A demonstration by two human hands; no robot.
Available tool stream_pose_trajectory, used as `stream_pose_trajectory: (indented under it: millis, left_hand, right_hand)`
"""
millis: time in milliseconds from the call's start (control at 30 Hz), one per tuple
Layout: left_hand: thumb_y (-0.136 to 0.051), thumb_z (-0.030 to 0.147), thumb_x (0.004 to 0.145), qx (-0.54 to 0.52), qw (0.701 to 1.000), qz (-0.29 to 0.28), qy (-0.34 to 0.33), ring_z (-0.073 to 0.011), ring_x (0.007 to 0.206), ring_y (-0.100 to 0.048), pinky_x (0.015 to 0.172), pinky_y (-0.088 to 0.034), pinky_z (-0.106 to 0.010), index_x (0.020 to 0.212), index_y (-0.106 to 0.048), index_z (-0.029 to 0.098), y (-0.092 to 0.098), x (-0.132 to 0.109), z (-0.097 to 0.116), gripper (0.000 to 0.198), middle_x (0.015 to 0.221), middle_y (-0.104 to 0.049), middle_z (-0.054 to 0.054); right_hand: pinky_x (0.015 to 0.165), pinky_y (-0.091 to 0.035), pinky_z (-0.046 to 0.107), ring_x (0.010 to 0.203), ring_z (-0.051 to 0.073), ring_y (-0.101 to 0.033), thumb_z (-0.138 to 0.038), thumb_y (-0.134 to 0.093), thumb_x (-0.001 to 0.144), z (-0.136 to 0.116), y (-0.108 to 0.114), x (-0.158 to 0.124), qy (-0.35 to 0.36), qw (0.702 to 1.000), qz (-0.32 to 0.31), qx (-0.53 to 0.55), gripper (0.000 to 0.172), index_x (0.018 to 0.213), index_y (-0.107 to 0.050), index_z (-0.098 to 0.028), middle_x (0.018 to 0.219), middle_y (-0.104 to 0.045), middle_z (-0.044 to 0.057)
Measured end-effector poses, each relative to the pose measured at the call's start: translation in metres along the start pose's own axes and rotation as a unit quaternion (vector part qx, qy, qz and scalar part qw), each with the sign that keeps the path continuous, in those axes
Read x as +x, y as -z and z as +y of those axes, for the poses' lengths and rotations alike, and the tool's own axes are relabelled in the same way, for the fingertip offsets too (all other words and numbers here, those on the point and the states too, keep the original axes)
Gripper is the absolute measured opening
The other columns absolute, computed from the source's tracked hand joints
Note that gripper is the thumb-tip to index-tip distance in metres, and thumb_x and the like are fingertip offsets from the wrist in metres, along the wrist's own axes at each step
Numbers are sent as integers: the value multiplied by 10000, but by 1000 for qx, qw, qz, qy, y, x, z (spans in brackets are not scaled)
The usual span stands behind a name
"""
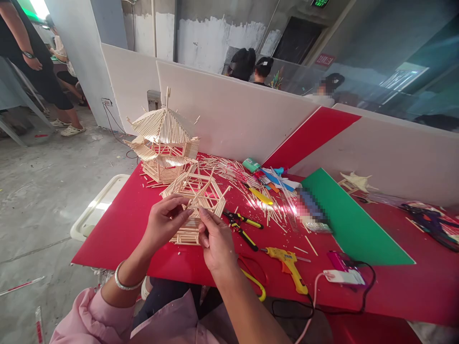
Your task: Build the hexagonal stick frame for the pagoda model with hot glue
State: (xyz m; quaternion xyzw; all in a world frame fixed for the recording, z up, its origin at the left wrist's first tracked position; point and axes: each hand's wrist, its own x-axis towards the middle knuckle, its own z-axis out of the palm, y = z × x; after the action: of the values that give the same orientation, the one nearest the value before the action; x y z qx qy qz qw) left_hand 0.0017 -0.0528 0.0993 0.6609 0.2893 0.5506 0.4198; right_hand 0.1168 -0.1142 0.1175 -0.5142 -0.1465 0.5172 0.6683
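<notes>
Both forearms come in from the near edge, wrists bent inward. Left hand (165, 225), bangle at the wrist, has its fingers curled and pinched on the near rim of the stick frame (196, 190). Right hand (216, 242), back up, has its fingertips clamped on the same rim. The frame stands on the red tabletop (118, 229). Behind-left of the frame: stick pagoda (163, 138). Right of the frame: cutters (242, 224), loose sticks (247, 184), and farther right a glue gun (289, 264).

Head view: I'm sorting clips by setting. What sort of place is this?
Probably a shared craft workshop. The left hand and right hand hold a stick frame on a red table strewn with loose sticks, beside a stick pagoda, a glue gun and pliers; white dividers separate it from other people.
</notes>
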Motion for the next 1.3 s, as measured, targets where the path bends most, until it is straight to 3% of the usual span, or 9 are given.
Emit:
stream_pose_trajectory:
  millis: [667,1300]
  left_hand:
    - [-697,154,802,-15,1000,0,-4,-87,575,-541,491,-428,-181,888,-747,172,1,1,-3,101,745,-643,-19]
    - [-695,168,806,-11,1000,1,2,-101,598,-566,512,-450,-197,883,-749,171,1,1,-4,95,762,-655,-28]
  right_hand:
    - [341,-105,182,327,-4,-267,-436,-874,543,0,0,1,-1,1000,1,8,356,669,-687,-160,469,-506,-81]
    - [347,-105,190,331,1,-257,-434,-863,553,0,-1,0,-3,1000,5,1,348,688,-691,-164,467,-495,-87]
